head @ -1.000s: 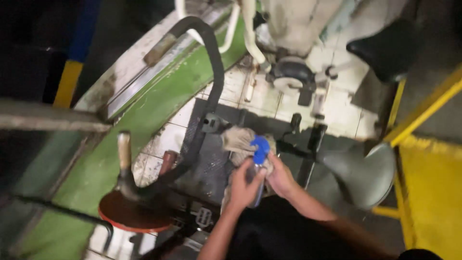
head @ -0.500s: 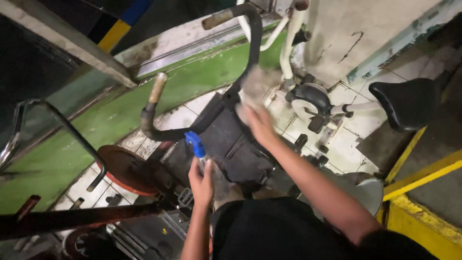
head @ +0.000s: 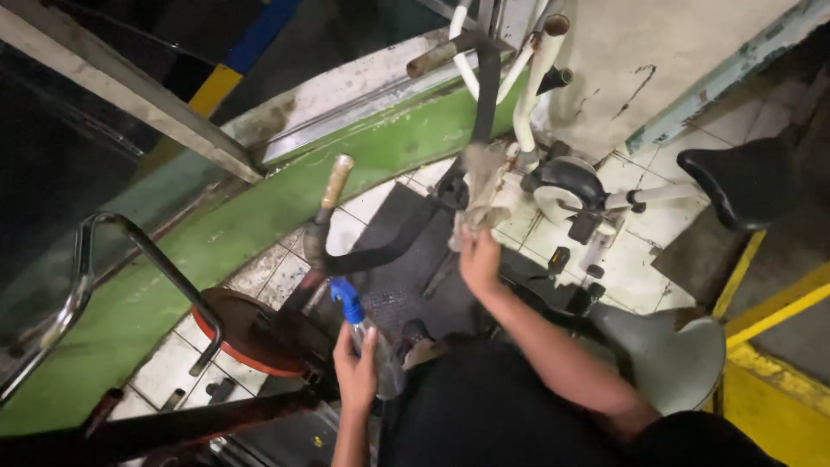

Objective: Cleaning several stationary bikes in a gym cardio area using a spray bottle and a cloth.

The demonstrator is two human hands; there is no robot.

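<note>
Left hand: the left hand (head: pixel 356 370) is wrapped around a clear spray bottle (head: pixel 370 344), fingers closed on its body, holding it upright just below the black handlebar (head: pixel 399 245).
Spray bottle: its blue nozzle head (head: pixel 345 300) sits on top, close under the handlebar's lower bend.
Right hand: the right hand (head: pixel 480 258) is closed on a crumpled pale cloth (head: pixel 481 188) and presses it against the handlebar's upper stretch, where the bar rises toward the wall.
Cloth: bunched and dirty-white, it lies against the bar, just above the right hand's fingers.
Handlebar: a curved black tube with a worn, tan-wrapped grip (head: pixel 336 181) sticking up at its left end and a second rusty grip (head: pixel 437 58) at the top.
Machine body: under the handlebar lies a dark textured panel (head: pixel 399 290); left of it sits a red-rimmed round disc (head: pixel 246 333).
Grey saddle: a grey seat (head: pixel 673 355) lies to the right of the handlebar, beyond the right forearm.
White machine: a white-framed exercise machine (head: pixel 562 186) stands right of the handlebar's top, with a black saddle (head: pixel 743 177) further right.
Floor: pale tiles (head: pixel 635 268) below, and a green curved ledge (head: pixel 259 220) left of the handlebar.
</note>
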